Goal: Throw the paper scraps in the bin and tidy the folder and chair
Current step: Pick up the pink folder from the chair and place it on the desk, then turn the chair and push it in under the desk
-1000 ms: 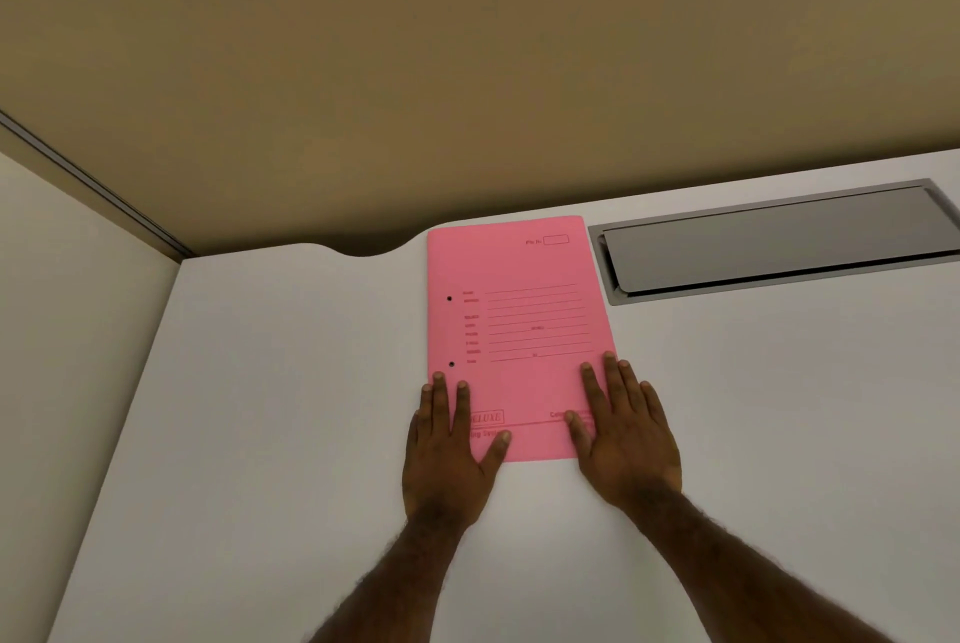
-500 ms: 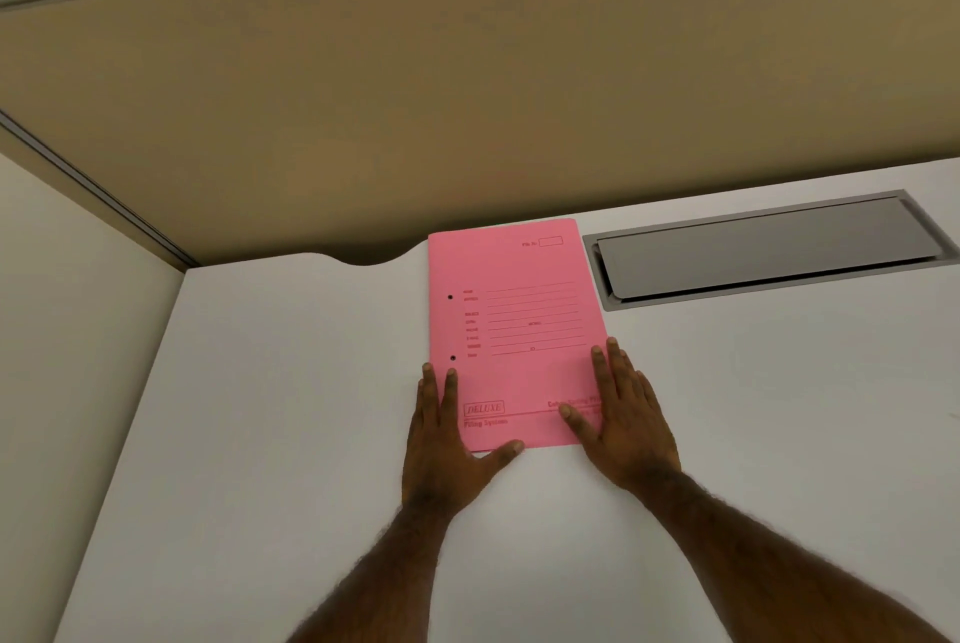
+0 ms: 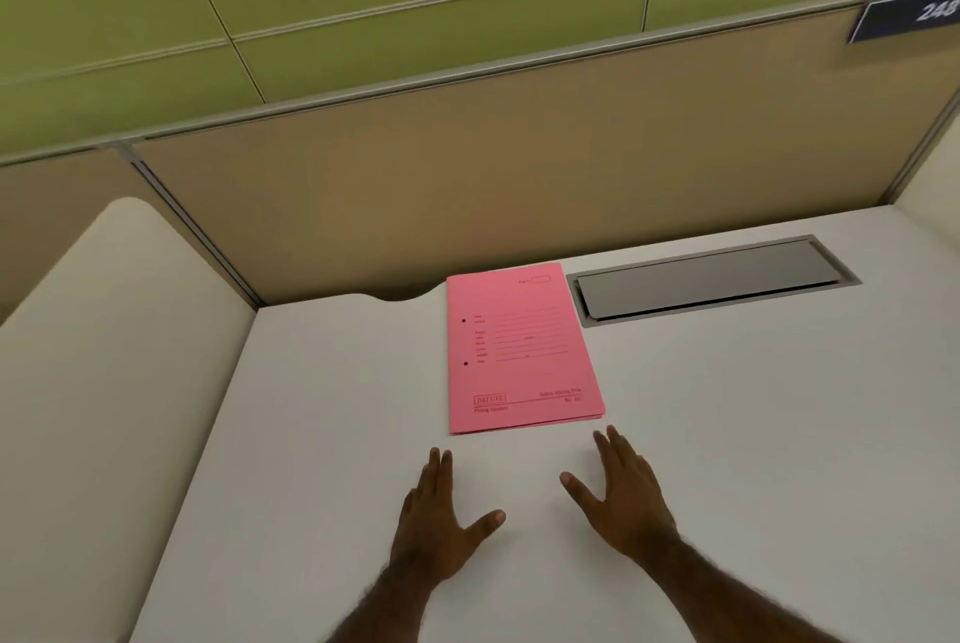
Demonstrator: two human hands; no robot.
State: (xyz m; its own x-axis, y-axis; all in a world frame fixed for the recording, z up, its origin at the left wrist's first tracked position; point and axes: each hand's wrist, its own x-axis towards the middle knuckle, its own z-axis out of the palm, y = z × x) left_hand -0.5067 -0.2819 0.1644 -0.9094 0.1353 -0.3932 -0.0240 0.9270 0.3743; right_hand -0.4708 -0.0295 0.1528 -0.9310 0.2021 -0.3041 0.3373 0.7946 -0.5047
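Note:
A closed pink folder (image 3: 522,349) lies flat on the white desk (image 3: 753,434), its far edge close to the back partition and its right side beside the cable hatch. My left hand (image 3: 441,520) hovers low over the desk just short of the folder's near left corner, fingers spread, holding nothing. My right hand (image 3: 623,494) is below the folder's near right corner, also open and empty. Neither hand touches the folder. No paper scraps, bin or chair are in view.
A grey metal cable hatch (image 3: 711,281) is set into the desk right of the folder. A tan partition (image 3: 467,185) bounds the back, with a cream side panel (image 3: 114,356) on the left. A dark number plate (image 3: 909,19) hangs at top right.
Both hands have let go of the folder's near edge and drawn back toward me. The folder stays where it was pushed. The camera has tilted up, showing more of the partition and green wall.

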